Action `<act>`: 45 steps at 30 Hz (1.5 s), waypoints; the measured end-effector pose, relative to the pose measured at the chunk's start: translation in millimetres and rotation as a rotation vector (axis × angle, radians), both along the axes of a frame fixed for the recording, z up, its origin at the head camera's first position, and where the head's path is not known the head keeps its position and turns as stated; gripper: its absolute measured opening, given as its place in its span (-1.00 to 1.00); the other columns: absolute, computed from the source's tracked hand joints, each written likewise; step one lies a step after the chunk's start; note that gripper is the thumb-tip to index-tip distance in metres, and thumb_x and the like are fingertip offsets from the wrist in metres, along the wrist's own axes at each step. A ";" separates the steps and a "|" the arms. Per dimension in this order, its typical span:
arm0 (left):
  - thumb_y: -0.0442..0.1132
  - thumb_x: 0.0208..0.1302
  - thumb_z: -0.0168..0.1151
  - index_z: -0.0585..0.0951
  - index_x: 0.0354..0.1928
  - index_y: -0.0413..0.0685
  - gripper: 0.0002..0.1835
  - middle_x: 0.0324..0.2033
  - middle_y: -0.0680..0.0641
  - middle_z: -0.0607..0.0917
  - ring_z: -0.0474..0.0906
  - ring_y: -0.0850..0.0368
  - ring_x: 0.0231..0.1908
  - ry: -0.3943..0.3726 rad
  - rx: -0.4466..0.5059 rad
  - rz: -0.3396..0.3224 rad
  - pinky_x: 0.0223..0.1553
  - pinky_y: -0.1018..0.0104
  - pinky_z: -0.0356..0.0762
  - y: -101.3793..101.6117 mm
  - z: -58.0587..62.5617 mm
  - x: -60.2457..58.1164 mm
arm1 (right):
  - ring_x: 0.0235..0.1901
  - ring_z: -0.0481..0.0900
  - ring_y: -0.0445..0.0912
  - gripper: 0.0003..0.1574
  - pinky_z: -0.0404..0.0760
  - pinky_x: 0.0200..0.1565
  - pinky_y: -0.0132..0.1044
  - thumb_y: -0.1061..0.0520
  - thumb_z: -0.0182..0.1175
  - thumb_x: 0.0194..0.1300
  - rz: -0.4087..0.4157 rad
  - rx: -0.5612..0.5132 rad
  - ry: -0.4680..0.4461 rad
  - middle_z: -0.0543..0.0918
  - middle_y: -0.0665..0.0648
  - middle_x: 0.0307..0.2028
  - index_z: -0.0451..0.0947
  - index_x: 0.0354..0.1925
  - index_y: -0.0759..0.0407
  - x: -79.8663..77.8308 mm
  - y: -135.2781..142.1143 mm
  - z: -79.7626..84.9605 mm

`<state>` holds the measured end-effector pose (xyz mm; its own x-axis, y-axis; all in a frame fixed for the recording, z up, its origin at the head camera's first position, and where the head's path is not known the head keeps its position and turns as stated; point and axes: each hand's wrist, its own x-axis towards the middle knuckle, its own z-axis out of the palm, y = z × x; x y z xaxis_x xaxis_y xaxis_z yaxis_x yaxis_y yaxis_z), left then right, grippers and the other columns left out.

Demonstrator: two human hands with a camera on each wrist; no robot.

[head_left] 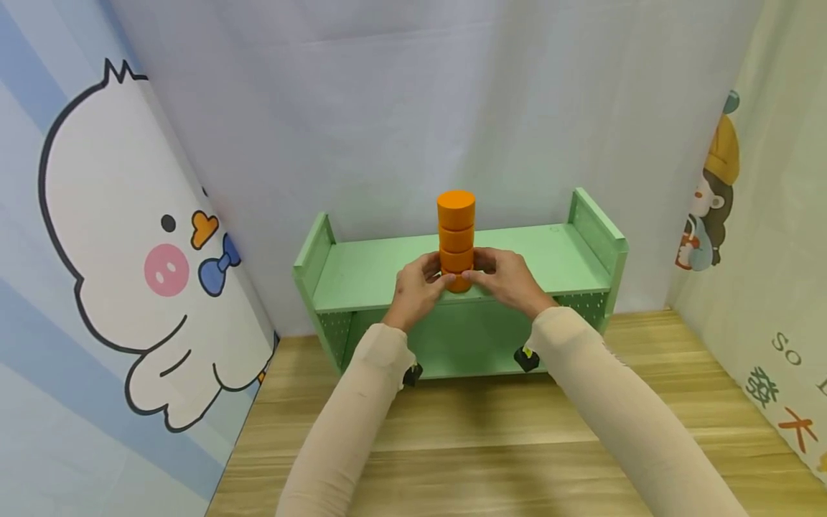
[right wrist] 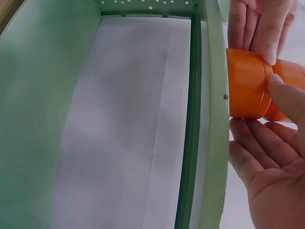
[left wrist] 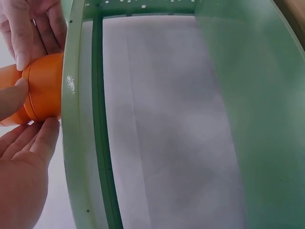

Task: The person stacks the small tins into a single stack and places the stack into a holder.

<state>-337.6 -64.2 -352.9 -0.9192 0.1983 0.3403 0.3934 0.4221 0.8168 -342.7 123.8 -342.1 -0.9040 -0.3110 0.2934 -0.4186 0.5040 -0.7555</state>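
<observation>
A tower of several orange cylinders (head_left: 456,219) stands upright at the front edge of the green shelf unit's (head_left: 381,269) top board. From the left, my left hand (head_left: 418,289) holds its lower part, thumb in front and fingers round the side. My right hand (head_left: 508,278) grips it from the right in the same way, the two thumbs close together. In the left wrist view the lowest cylinder (left wrist: 46,88) meets the board's edge, with left fingers (left wrist: 45,138) against its side. The right wrist view shows the right thumb (right wrist: 286,95) on the seam between two cylinders.
Raised green side panels (head_left: 597,233) bound the top board at both ends. Below it lies an open compartment (head_left: 474,337) with perforated sides. The unit stands on a wood-grain table (head_left: 452,445), with a pale curtain (head_left: 413,108) behind and printed curtains on both sides.
</observation>
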 end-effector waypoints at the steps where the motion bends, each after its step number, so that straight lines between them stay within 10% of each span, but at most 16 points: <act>1: -0.26 0.37 0.27 0.43 0.36 -0.23 -0.45 0.27 -0.17 0.54 0.52 0.01 0.24 -0.001 0.001 0.005 0.21 0.27 0.54 0.9 -0.2 -0.3 | 0.13 0.59 0.15 -0.38 0.60 0.16 0.05 0.13 0.25 0.43 -0.005 0.004 0.000 0.58 0.28 0.20 0.41 0.37 0.27 -0.1 -0.1 0.0; 35: -0.29 0.49 0.15 0.18 0.51 -0.23 -0.35 0.45 -0.20 0.27 0.27 -0.02 0.41 -0.060 -0.007 0.012 0.31 0.26 0.43 0.7 4.9 -0.2 | 0.24 0.49 0.20 -0.33 0.47 0.28 0.12 0.09 0.22 0.46 -0.041 0.098 0.023 0.53 0.31 0.25 0.33 0.42 0.28 -0.2 -9.0 6.2; 45: -0.14 0.45 0.23 0.21 0.50 -0.25 -0.29 0.43 -0.22 0.31 0.24 -0.13 0.41 -0.004 -0.296 0.055 0.39 -0.04 0.31 -15.7 3.1 11.0 | 0.34 0.34 0.26 -0.10 0.37 0.34 0.18 -0.06 0.20 0.47 -0.066 0.311 -0.009 0.32 0.39 0.39 0.11 0.50 0.37 8.6 4.7 6.2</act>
